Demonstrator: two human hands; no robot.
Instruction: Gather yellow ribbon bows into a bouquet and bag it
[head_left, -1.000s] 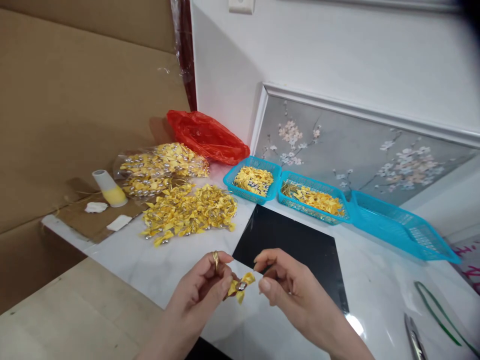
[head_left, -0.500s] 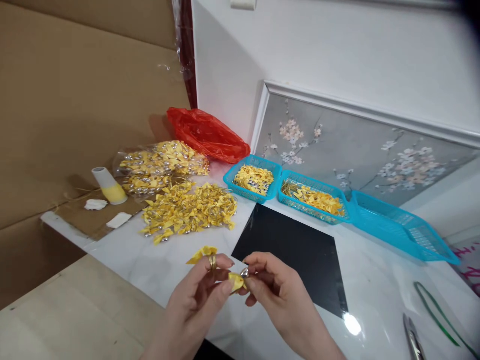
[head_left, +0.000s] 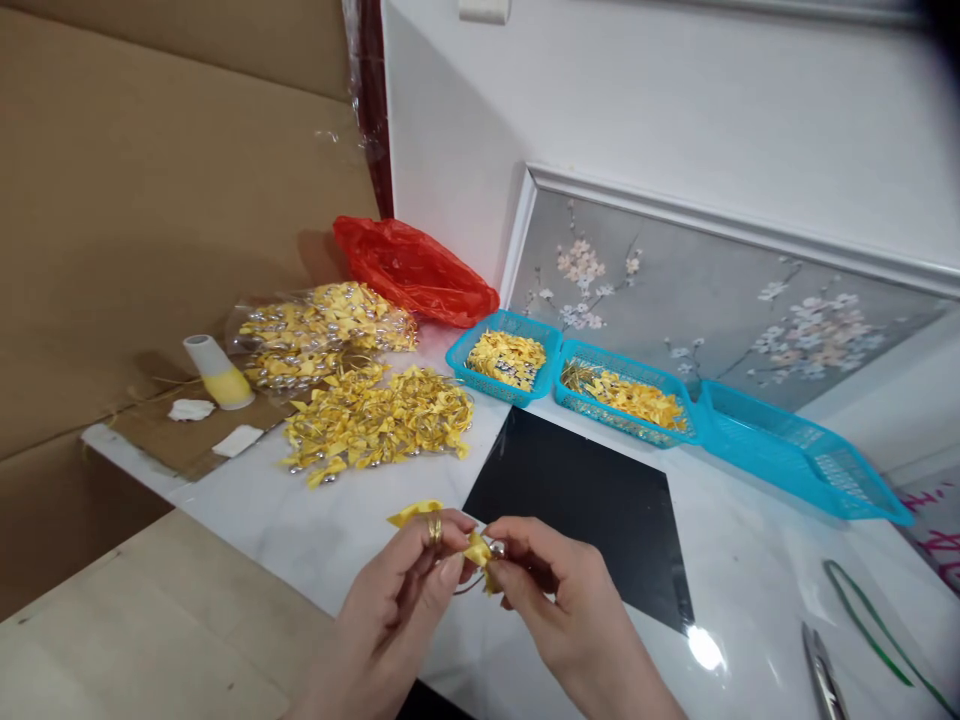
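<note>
Between my two hands is a small yellow ribbon bow (head_left: 477, 549) with a silver bead (head_left: 497, 548) at its right side. My left hand (head_left: 405, 580) pinches the bow between thumb and fingertips. A gold ring shows on one of its fingers, and another piece of yellow ribbon (head_left: 414, 512) sticks out behind that finger. My right hand (head_left: 555, 580) is closed on the bead side of the bow. A thin cord loop hangs below the bow. Beyond my hands lies a loose pile of yellow bows with silver beads (head_left: 382, 420).
A black mat (head_left: 577, 510) lies past my right hand. Blue baskets (head_left: 697, 430) line the wall, two of them holding yellow pieces. Further left are a filled clear bag (head_left: 322, 325), a red bag (head_left: 412, 270) and a white-yellow cone (head_left: 217, 370). Pliers (head_left: 823, 670) and a green cord (head_left: 862, 610) lie right.
The bow has turned in my fingers and risen slightly, so the bead now faces out more clearly and a cord loop shows below. Both hands keep their hold.
</note>
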